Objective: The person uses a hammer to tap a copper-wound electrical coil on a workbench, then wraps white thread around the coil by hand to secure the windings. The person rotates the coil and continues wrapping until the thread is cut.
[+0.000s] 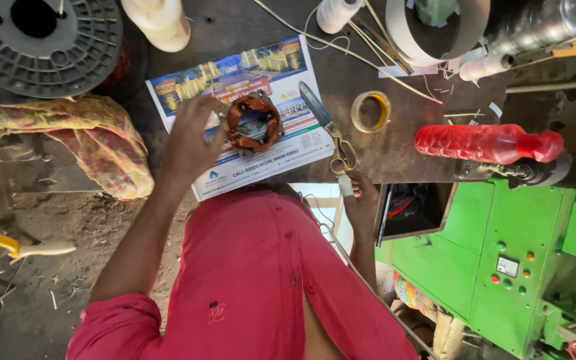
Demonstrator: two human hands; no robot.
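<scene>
Plainly, the view was turned so that the person's red shirt filled the bottom of the frame and the dark worktop [395,143] ran across the top. The left hand [191,140] was stretched forward from a bare forearm, its fingers curled and pressed against the near side of a copper-wound motor stator [255,123]; a small white piece was pinched at the fingertips, though what it was could not be made out. The stator was stood on a printed leaflet [235,80] that was laid near the front edge of the worktop, one corner hanging over that edge.

The right hand [360,193] was held low at the front edge of the worktop, closed around a small white roll [346,185], with the wrist bent down toward the body. Just above it a pair of scissors [331,130] was laid, handles toward the edge and blades pointing onto the leaflet. A ring of yellow tape [370,111] was left just beyond the scissors.

Some bare worktop was left between the tape ring and a red plastic-wrapped roller [488,143] toward the right edge. The far edge was crowded by a white thread cone [336,13], and the left side by a black spool [41,43] and a patterned cloth [88,140]. A green machine [501,267] was stood below the right edge.
</scene>
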